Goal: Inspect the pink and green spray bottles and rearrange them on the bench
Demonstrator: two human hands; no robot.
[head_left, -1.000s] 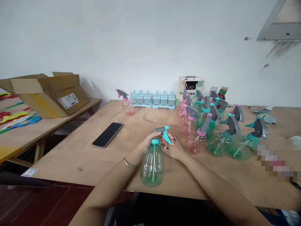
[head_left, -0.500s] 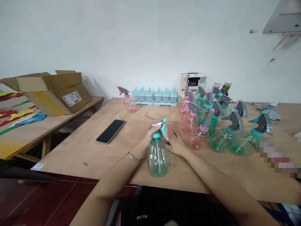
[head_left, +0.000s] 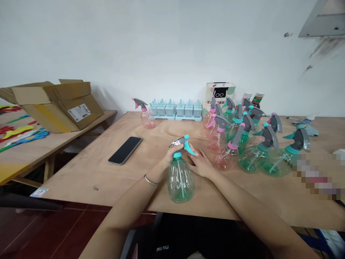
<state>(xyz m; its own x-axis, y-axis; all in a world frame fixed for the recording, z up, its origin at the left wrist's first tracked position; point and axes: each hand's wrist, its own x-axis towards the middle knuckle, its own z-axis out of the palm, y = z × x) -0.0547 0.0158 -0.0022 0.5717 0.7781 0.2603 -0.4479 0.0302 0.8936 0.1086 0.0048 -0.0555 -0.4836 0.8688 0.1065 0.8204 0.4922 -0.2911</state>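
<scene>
A clear green spray bottle (head_left: 180, 181) with a grey and teal spray head stands upright near the front edge of the wooden table (head_left: 129, 180). Around its neck, just under the spray head, my left hand (head_left: 172, 154) is closed; a bracelet circles that wrist. The teal trigger (head_left: 189, 148) sticks out to the right, toward my other hand. Beside the bottle, my right hand (head_left: 202, 164) rests low over the table with fingers stretched and apart, holding nothing. Part of its fingers is hidden behind the bottle and trigger.
Several pink and green spray bottles (head_left: 253, 156) crowd the right side. A single pink spray bottle (head_left: 148, 120) stands at back left, beside light-blue popsicle molds (head_left: 175, 110). A phone (head_left: 125, 150) lies at left. A cardboard box (head_left: 64, 108) sits on another table.
The trigger on the held spray bottle has swung outward, away from the neck. My left hand keeps its hold, and my right hand stays nearly in place. The view has shifted slightly.
</scene>
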